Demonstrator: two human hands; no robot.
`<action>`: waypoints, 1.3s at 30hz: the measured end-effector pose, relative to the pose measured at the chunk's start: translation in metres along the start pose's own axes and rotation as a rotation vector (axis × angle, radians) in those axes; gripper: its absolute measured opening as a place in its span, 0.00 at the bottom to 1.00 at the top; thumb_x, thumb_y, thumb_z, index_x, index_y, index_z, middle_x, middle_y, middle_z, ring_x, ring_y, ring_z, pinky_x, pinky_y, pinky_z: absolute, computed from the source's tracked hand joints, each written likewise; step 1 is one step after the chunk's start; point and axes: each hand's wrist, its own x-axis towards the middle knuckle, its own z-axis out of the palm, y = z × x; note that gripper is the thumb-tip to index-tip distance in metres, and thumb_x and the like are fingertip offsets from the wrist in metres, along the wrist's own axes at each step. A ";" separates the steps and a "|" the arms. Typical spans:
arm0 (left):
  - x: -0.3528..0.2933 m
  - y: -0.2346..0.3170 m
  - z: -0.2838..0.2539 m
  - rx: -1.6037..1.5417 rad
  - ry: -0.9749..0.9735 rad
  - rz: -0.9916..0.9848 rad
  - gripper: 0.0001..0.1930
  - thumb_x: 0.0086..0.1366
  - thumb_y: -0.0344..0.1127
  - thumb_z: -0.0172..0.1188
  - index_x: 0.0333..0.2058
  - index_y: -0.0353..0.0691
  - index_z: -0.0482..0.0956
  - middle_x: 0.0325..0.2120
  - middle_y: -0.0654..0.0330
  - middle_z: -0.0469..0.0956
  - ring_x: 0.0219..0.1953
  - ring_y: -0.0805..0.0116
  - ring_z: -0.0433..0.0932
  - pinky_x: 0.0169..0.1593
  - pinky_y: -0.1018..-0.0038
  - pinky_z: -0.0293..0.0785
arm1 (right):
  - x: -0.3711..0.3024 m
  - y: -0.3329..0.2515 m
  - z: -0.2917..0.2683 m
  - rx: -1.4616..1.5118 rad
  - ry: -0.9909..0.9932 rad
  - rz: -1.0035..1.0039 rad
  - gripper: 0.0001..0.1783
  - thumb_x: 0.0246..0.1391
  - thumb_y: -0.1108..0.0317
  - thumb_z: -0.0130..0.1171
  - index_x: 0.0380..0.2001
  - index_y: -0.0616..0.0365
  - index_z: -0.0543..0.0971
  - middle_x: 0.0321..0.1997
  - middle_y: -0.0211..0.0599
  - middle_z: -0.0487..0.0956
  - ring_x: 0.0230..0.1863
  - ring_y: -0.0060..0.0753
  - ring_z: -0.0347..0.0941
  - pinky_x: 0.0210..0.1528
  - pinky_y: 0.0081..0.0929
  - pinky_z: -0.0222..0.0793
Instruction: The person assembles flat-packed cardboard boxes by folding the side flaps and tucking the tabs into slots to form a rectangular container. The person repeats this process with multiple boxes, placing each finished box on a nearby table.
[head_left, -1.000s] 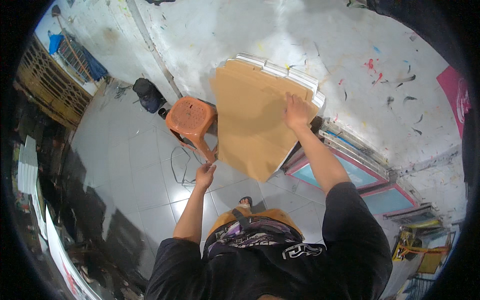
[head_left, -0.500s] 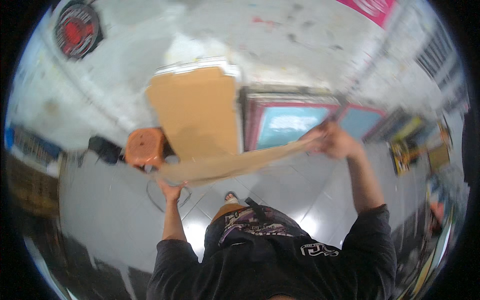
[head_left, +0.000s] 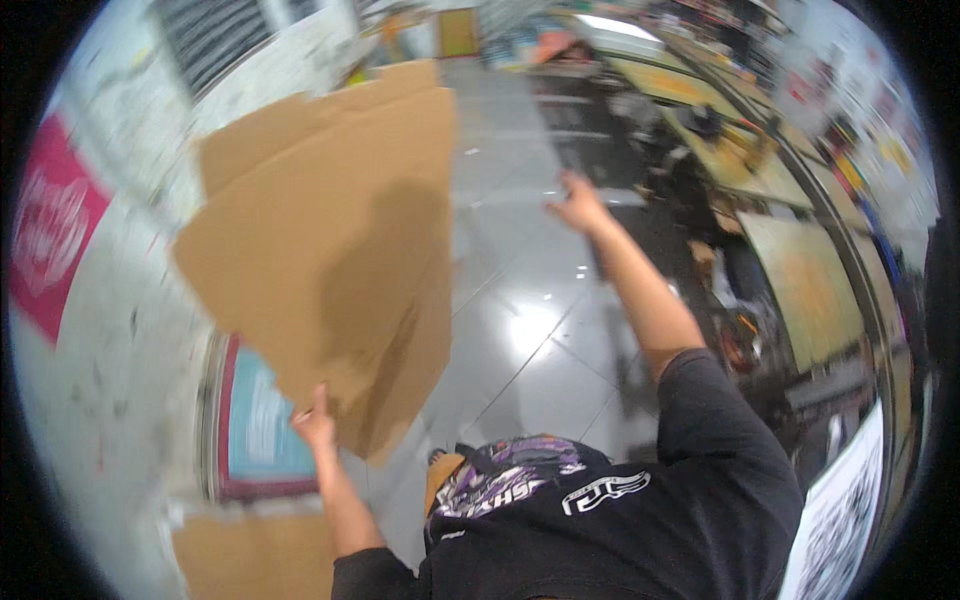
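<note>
A large flat brown cardboard sheet (head_left: 300,220) with a folded flap is held up on the left, slanting away from me. My left hand (head_left: 318,425) is closed on its near lower edge, with the thumb showing against the cardboard. My right hand (head_left: 580,205) is off the sheet, stretched out over the tiled floor to its right. Its fingers are apart, with nothing seen in them, though they are slightly blurred.
Framed screens (head_left: 265,420) lean against the white wall at left, near another cardboard sheet (head_left: 255,555). A pink sign (head_left: 60,220) is on the wall. Along the right runs a long bench with pale boards (head_left: 800,285). Grey tiles (head_left: 500,330) cover the floor.
I have turned to the right, away from the orange stool. The cardboard sheet, seen nearly edge-on before between both hands, now shows its broad face. My right hand has let go of it.
</note>
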 end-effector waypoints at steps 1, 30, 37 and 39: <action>0.034 0.015 0.021 0.008 0.001 -0.120 0.12 0.55 0.31 0.64 0.36 0.29 0.79 0.33 0.58 0.80 0.33 0.70 0.76 0.39 0.72 0.72 | 0.000 0.019 0.005 0.090 -0.099 0.165 0.42 0.38 0.54 0.70 0.56 0.57 0.66 0.58 0.51 0.66 0.57 0.46 0.65 0.57 0.37 0.63; 0.519 0.296 0.952 0.057 -0.502 0.924 0.44 0.49 0.55 0.66 0.55 0.28 0.61 0.52 0.40 0.66 0.56 0.51 0.64 0.58 0.65 0.59 | 0.364 0.285 -0.006 1.441 1.013 0.497 0.13 0.52 0.65 0.60 0.36 0.64 0.78 0.36 0.35 0.79 0.39 0.25 0.73 0.43 0.25 0.68; 0.590 0.162 1.072 0.082 -0.951 0.214 0.47 0.51 0.58 0.64 0.59 0.32 0.54 0.58 0.43 0.58 0.60 0.52 0.59 0.60 0.62 0.53 | 0.457 0.395 -0.086 1.435 1.137 0.544 0.16 0.57 0.65 0.54 0.42 0.68 0.73 0.43 0.44 0.77 0.43 0.38 0.74 0.43 0.39 0.71; 0.586 0.134 1.115 0.038 -1.202 -0.055 0.47 0.52 0.62 0.60 0.60 0.34 0.53 0.59 0.45 0.58 0.59 0.51 0.60 0.61 0.56 0.50 | 0.472 0.443 -0.100 1.466 1.140 0.545 0.16 0.58 0.64 0.52 0.43 0.67 0.73 0.45 0.45 0.76 0.44 0.39 0.73 0.44 0.40 0.71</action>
